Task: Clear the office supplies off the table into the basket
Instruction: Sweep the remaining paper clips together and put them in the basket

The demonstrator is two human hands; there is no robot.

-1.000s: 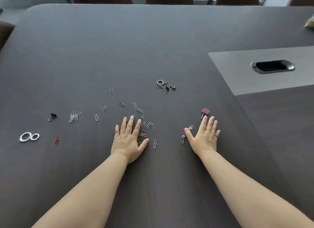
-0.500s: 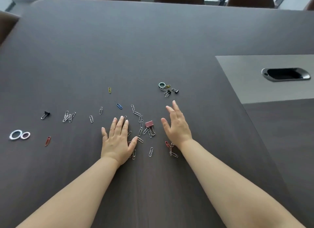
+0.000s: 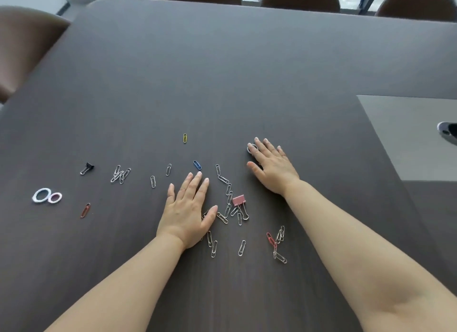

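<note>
Several silver paper clips [image 3: 228, 200] lie scattered on the dark table [image 3: 222, 72]. A pink binder clip [image 3: 239, 201] sits among them, between my two hands. My left hand [image 3: 188, 209] rests flat on the table with straight fingers, over a few clips. My right hand [image 3: 270, 166] lies flat farther back, covering a small cluster; a grey ring [image 3: 251, 148] peeks out at its fingertips. A black binder clip [image 3: 87, 168], two white rings [image 3: 47, 196], a red clip [image 3: 85, 210], a blue clip [image 3: 197, 165] and a yellow clip [image 3: 185, 138] lie around. No basket is in view.
A lighter grey panel [image 3: 408, 136] with a cable port [image 3: 447, 131] is set into the table at the right. Brown chairs [image 3: 24, 45] stand at the left corner and along the far edge.
My right hand has moved forward and to the right, from beside the pink binder clip onto the far cluster with the ring. My left hand has stayed flat in place.
</note>
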